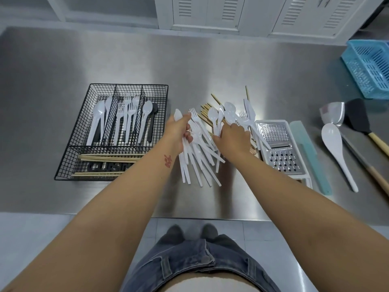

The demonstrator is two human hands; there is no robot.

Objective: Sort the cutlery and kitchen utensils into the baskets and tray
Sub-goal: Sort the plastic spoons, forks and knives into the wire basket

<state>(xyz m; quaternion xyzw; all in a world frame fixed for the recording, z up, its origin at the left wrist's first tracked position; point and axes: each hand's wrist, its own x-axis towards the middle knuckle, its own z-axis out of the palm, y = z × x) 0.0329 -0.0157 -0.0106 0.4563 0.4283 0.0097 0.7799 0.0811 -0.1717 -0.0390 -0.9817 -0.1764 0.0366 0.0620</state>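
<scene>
Left hand (179, 129): clenched around a bundle of white plastic forks (195, 148), centre of frame.
Right hand (233, 137): fingers down on the loose cutlery pile (229, 115); grasp unclear.
Wire tray (63, 165): left of centre on the bench (189, 60), holding sorted cutlery and chopsticks.
Blue basket (368, 66): upper right.
Grater (277, 148): right of the pile.

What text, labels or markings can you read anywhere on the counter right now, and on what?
"cuisin": dark raised letters on the floor of the black wire tray, front compartment, partly hidden by chopsticks and the left hand's forearm; the ending is hidden.
Red mark on that forearm: not legible as text.
Nothing else carries readable text.
</scene>
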